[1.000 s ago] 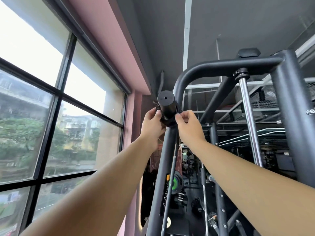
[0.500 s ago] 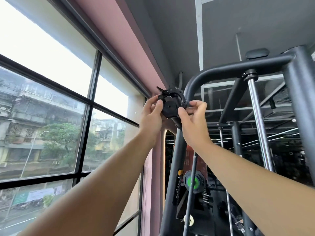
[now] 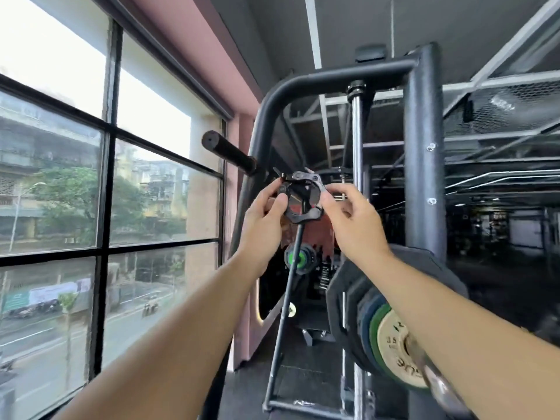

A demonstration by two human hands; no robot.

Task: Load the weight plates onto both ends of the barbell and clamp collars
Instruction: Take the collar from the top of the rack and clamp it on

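A tall window (image 3: 106, 147) with dark frames fills the left side. A black steel rack (image 3: 421, 147), its top corner bent in a smooth curve, stands straight ahead, with a polished chrome guide rod (image 3: 357, 140) running upright inside it. A round, matte black peg (image 3: 227, 153) juts from the rack toward the window. A thin black rod (image 3: 288, 286) slants up from the floor behind the hands. At lower right, a stack of weight plates (image 3: 394, 353) sits on edge, dark rubber discs with a green rim and a pale face outermost, partly hidden by the right forearm.

The collar (image 3: 303, 201) is a black plastic ring with an angular outline, its clamp lever sticking out at the top. It is held in the air in front of the rack, just below and right of the peg, not on it and well above the plates.

The 2 hands hold it between them: the left hand (image 3: 260, 225) pinches the ring's left side with thumb and fingertips, and the right hand (image 3: 354, 225) pinches its right edge, remaining fingers loosely curled.
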